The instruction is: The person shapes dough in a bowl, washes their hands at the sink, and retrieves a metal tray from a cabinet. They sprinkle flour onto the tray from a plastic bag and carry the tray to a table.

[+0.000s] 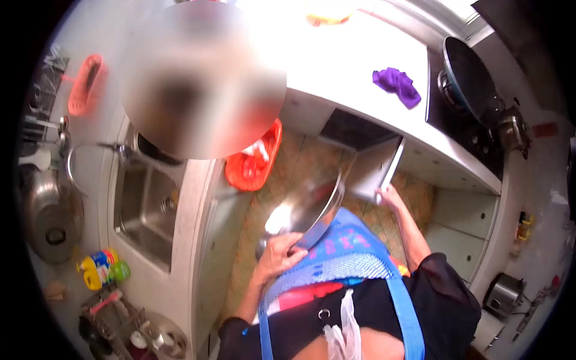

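Toward nine o'clock, a steel sink [147, 207] is set into the pale worktop, with a yellow bottle [96, 271] below it at eight o'clock. An orange bin [252, 171] holding crumpled plastic stands on the floor [288, 159], just beyond the worktop edge, at about eleven o'clock from the left hand [282, 257]. The left forearm rises from the lower edge toward one o'clock, and the hand is closed over the near end of a metal vessel [309, 210], its knuckles up and fingers bent around the rim. The vessel lies near the middle of the view, in front of the blue apron [354, 240], tilted, its rim running toward one o'clock. It is silvery and shiny, with a bright white glare on its left part; blur hides whether it is a pan or a basin. To its right, at three o'clock, a white cabinet door [378, 171] stands open. The right arm reaches toward eleven o'clock, bent at the elbow, and the right hand [390, 198] grasps the door's near end. A purple cloth [397, 86] lies bunched on the white table [342, 66] at one o'clock, and a dark wok [471, 78] sits on the stove at two o'clock.
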{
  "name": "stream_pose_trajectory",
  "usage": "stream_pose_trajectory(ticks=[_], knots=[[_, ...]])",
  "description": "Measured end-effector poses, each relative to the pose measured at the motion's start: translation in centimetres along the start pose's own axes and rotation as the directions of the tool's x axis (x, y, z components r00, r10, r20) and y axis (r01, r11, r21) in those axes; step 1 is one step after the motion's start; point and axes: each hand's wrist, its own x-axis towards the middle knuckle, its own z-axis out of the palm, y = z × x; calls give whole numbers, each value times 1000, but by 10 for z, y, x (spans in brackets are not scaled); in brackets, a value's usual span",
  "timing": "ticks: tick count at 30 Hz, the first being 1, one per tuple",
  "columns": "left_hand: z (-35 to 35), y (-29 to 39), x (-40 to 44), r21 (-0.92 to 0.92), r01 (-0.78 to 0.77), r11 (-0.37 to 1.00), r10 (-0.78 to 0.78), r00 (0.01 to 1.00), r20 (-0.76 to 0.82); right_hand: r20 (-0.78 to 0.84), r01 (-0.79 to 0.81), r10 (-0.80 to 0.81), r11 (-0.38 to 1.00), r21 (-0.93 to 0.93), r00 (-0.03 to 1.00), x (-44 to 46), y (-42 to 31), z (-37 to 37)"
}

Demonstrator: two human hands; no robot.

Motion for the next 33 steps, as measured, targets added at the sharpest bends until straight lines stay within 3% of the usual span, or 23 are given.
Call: stream_pose_trajectory(ticks=[1,2,3,4,5,7,9,11,14,16,21,23,24,25,26,27,28,29,30,31,32,33], knots=[[-3,10,0,42,-47,998,46,999,27,168,-133,98,968,213,981,-20,-45,4],[-8,18,3,173,-196,965,186,980,72,191,-164,100,920,356,976,-25,-76,19],[-9,22,2,290,-337,896,309,941,140,223,-197,125,920,340,967,-24,-91,25],[-6,22,1,266,-399,878,380,917,120,150,-198,156,924,328,976,-11,-85,34],[-9,25,2,270,-390,880,374,921,111,133,-99,76,978,181,988,-17,-109,38],[-12,34,1,399,-500,768,443,866,234,245,-3,-86,940,342,966,-70,-195,34],[-12,32,0,453,-545,705,505,835,218,345,-178,-47,788,590,937,-78,-209,25],[-15,32,-2,504,-602,619,515,796,319,485,-212,-147,764,609,862,-91,-226,12],[-18,25,-5,599,-624,502,499,775,389,458,-224,-84,785,577,885,-97,-226,5],[-22,21,-5,648,-633,423,506,758,410,321,26,-136,946,324,937,-92,-215,11],[-39,-4,10,718,-613,328,461,768,445,141,121,-227,841,528,964,-95,-208,22],[-45,-17,24,786,-515,342,531,796,291,120,82,-191,795,601,974,-102,-218,24],[-44,-28,24,816,-378,437,458,874,160,104,92,-199,775,625,975,-99,-216,24],[-45,-21,31,813,-394,428,468,866,174,115,66,-185,754,654,976,-94,-215,22],[-47,-12,40,858,-171,485,479,872,-97,77,102,-214,713,694,974,-89,-215,20],[-48,-5,51,834,52,549,473,804,-361,37,140,-243,670,729,969,-82,-216,18],[-52,-8,58,615,43,788,320,824,-467,18,157,-251,660,734,968,-74,-221,11],[-55,-15,68,621,25,783,336,824,-456,20,158,-256,654,740,966,-67,-226,5],[-57,-24,78,8,-74,997,67,845,-531,26,155,-260,650,744,965,-58,-231,-2],[-60,-15,89,-627,-109,771,-209,887,-411,18,155,-248,659,736,969,-54,-243,-10],[-59,-4,102,-782,-52,621,-279,918,-283,46,136,-246,674,726,968,-38,-245,-15],[-54,-8,117,-777,-55,627,-273,919,-286,79,113,-241,689,716,967,-22,-247,-19]])
